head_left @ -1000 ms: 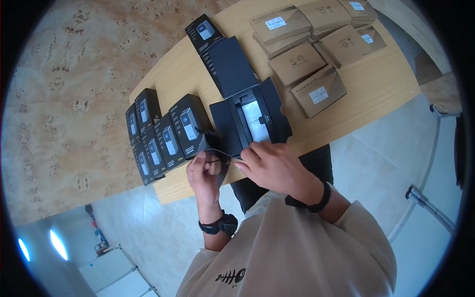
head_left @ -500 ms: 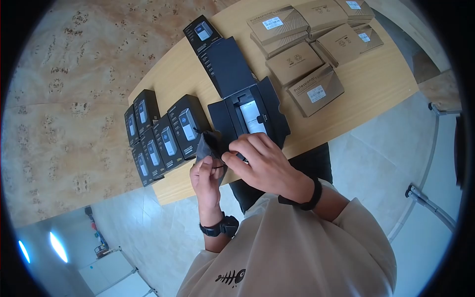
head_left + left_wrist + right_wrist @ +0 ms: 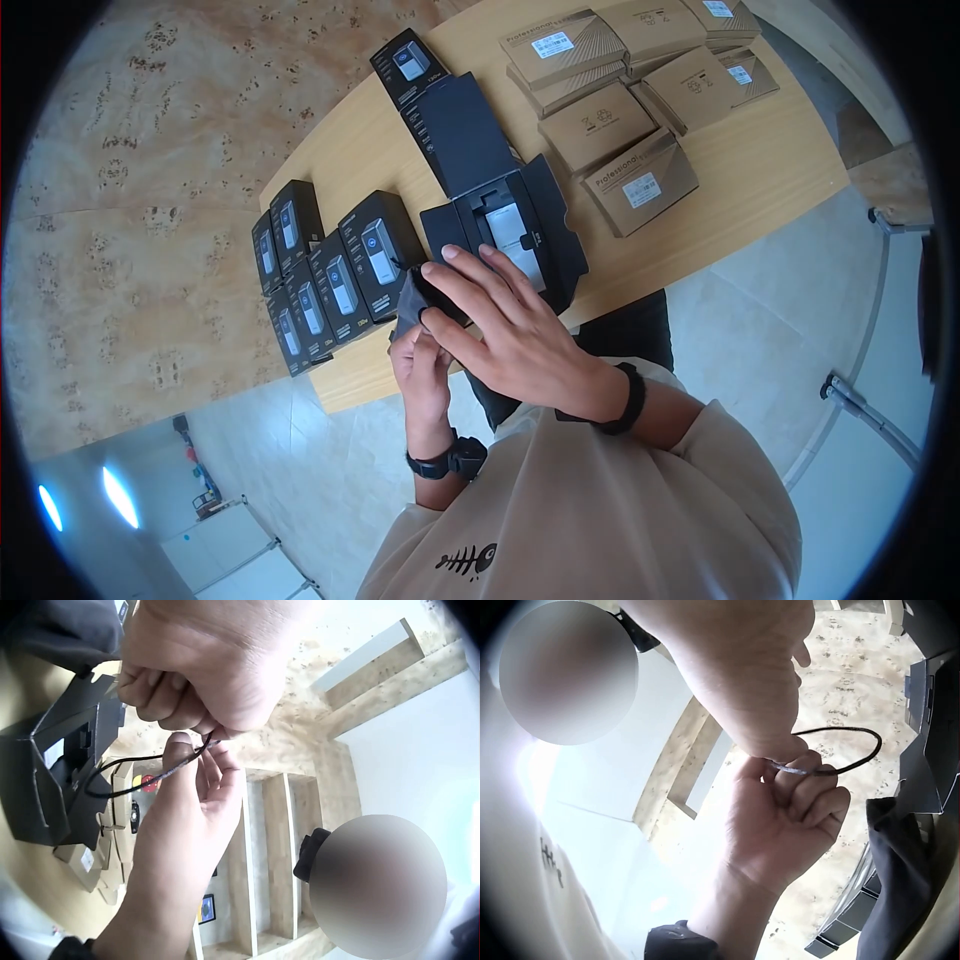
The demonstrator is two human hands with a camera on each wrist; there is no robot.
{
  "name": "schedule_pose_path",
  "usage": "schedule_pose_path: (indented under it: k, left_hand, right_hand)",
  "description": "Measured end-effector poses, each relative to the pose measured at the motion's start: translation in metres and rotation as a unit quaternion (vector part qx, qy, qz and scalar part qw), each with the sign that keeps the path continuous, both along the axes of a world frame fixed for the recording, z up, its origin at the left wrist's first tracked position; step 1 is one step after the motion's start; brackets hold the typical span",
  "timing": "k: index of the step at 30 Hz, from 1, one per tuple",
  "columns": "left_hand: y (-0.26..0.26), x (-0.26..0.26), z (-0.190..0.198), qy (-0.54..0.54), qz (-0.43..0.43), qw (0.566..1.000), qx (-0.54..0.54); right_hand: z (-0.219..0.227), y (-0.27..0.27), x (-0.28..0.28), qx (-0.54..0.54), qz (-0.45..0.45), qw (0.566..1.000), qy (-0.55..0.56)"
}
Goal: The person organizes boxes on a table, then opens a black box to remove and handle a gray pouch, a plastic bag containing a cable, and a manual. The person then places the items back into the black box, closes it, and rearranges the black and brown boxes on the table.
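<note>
A dark grey drawstring pouch [image 3: 408, 302] hangs at the table's front edge; its cloth [image 3: 900, 877] also shows in the right wrist view. My left hand [image 3: 422, 370], fingers curled, pinches the thin black cord [image 3: 866, 754], which stands out in a loop. Above the pouch and cord, my right hand [image 3: 525, 345] has its fingers extended and spread. In the left wrist view the cord passes across the right thumb [image 3: 178, 750], close to the left fingertips. Just ahead of my right hand lies an open black box [image 3: 550, 225] with a white item [image 3: 510, 232] inside.
Several closed black boxes [image 3: 380, 255] with device pictures stand on the left of the wooden table [image 3: 730, 190]. Another black box [image 3: 408, 65] is at the far edge, beyond the raised lid [image 3: 465, 135]. Stacked brown cartons [image 3: 640, 185] fill the back right.
My right hand has moved left from the open box's front edge, over the pouch. Its fingers have gone from bunched to spread. The left hand stays by the pouch, slightly shifted.
</note>
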State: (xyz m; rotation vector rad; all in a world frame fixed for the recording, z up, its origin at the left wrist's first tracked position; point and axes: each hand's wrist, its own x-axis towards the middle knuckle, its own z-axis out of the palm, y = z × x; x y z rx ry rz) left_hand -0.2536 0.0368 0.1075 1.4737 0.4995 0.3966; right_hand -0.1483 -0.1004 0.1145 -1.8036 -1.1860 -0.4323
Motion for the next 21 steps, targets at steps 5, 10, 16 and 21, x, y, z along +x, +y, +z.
schedule_pose_path:
  k: [5, 10, 16, 21]
  left_hand:
    - [-0.0007, -0.0001, 0.0014, -0.007, 0.003, 1.000, -0.001]
    - [-0.0004, 0.0000, 0.0063, -0.007, -0.001, 1.000, 0.008]
    - [0.0026, -0.0026, 0.0044, -0.006, -0.010, 1.000, 0.021]
    - [0.0022, -0.0022, 0.0051, -0.009, -0.014, 0.999, 0.027]
  right_hand:
    - [-0.0006, 0.0000, -0.0028, -0.036, -0.001, 0.999, 0.004]
    - [-0.0007, 0.0011, -0.0038, -0.034, 0.008, 0.999, 0.013]
    - [0.0007, 0.0015, -0.0029, -0.021, 0.010, 1.000, 0.013]
    - [0.0006, 0.0011, -0.0025, -0.007, 0.013, 1.000, 0.012]
